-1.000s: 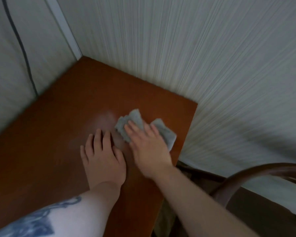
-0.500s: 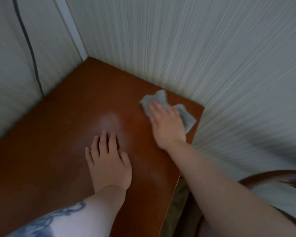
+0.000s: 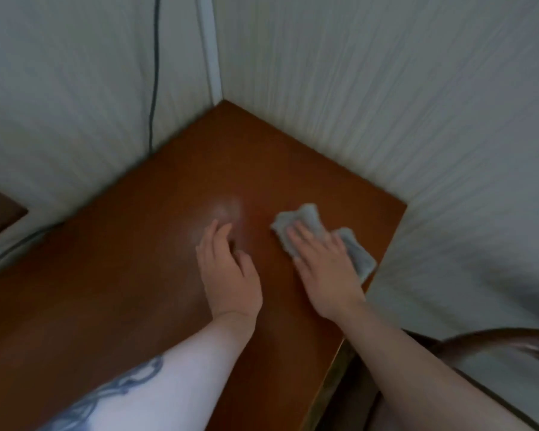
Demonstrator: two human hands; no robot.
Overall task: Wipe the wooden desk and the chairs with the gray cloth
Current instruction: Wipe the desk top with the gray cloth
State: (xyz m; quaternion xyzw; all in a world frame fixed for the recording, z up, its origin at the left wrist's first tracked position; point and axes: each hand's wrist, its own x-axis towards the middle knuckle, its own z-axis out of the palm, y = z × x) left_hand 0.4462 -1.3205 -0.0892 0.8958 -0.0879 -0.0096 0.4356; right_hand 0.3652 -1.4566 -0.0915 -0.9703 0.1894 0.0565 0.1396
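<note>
Gray cloth pressed flat on wooden desk near its right edge.

Right hand laid over the cloth, fingers straight and spread, palm down, not curled round the fabric. Left hand just beside it, resting on bare desktop, fingers extended and relaxed, holding nothing. Desk set into a corner of pale ribbed wall; dark cable hanging down the left wall. Curved dark chair back at lower right, apart from the desk edge. Tattooed left forearm at bottom.
</note>
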